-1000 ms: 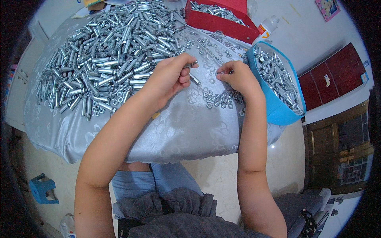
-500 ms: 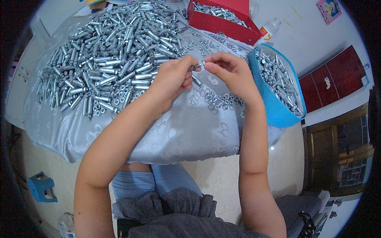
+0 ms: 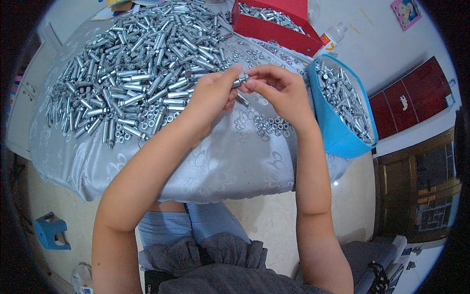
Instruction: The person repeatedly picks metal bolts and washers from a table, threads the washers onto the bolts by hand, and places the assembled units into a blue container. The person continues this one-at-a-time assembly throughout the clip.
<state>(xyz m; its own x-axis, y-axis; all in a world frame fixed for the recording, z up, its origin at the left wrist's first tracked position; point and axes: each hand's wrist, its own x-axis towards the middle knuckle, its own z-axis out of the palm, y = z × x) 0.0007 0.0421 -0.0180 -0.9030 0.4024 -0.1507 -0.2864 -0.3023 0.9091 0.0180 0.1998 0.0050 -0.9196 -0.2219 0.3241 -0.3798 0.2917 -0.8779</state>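
My left hand [image 3: 214, 90] is closed around a silver sleeve anchor bolt [image 3: 237, 83], its end poking out past the thumb toward the right. At that end the thumb and fingers of my right hand [image 3: 281, 90] pinch a small metal nut [image 3: 245, 77], partly hidden by the fingertips. A loose anchor bolt [image 3: 243, 100] lies on the cloth just below my hands. Beneath the right wrist sits a cluster of loose nuts [image 3: 269, 126]. To the left of my hands spreads a big heap of anchor bolts [image 3: 142, 63].
A grey patterned cloth [image 3: 220, 171] covers the table. At the back stands a red box [image 3: 274, 32] of bolts, beside a plastic bottle [image 3: 334, 35]. A blue bin [image 3: 338, 137] full of bolts is at the right. Washers [image 3: 252, 53] lie scattered behind my hands.
My right fingers have moved slightly left, bringing the nut from the bolt's tip onto its end. The left hand has barely shifted.
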